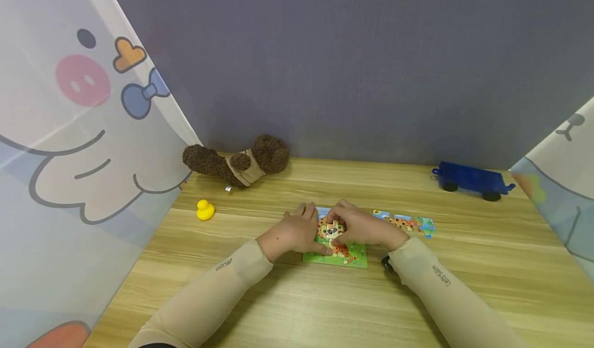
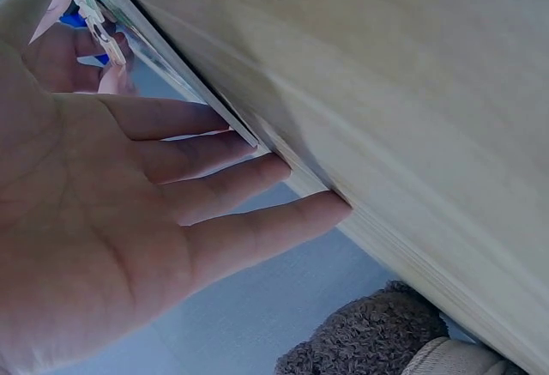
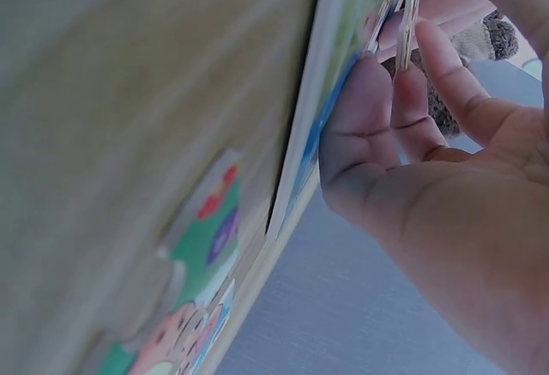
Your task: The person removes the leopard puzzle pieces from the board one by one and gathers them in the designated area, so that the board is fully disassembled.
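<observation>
Wooden puzzle tray (image 1: 355, 259), pieces inside, under both hands (image 1: 331, 229).

A wooden table (image 1: 487, 265) with a pale, straight-grained top spread under and around the hands, its far edge meeting a plain grey-blue wall (image 1: 352, 64) well beyond them. To the left of the hands hung a translucent white curtain (image 1: 69, 147) printed with a cartoon figure: a pink snout, a dark eye, an orange heart and a blue bow, with an orange patch at its lower edge. To the right of the hands a second printed curtain (image 1: 557, 193) closed off the table's other side. The light was soft and even, with faint shadows on the wood.
</observation>
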Motion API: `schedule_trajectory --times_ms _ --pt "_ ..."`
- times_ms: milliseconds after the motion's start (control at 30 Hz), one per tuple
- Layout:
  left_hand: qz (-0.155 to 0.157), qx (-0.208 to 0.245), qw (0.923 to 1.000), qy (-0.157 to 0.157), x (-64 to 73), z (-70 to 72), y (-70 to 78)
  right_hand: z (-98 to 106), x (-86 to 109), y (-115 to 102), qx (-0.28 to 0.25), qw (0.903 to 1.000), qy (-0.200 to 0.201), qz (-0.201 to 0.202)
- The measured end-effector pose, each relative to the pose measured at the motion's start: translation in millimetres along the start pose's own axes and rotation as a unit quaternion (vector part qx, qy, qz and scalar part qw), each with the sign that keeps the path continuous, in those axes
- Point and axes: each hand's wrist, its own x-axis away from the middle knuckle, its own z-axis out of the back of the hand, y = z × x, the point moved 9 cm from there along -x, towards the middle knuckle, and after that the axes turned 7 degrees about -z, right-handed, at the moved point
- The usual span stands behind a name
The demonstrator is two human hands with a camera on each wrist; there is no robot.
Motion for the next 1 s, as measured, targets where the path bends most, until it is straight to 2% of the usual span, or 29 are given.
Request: schedule_trajectory --times_ms 633,1000 --pt "0.001 -0.001 1.0 0.0 1.0 1.6 0.3 -3.5 2.6 -1.8 -0.015 0.9998 -0.012 -0.007" --pt "0.003 0.001 1.0 -0.002 1.3 1.7 0.0 -2.0 4.9 -4.7 -0.016 0.9999 -0.005 -0.003"
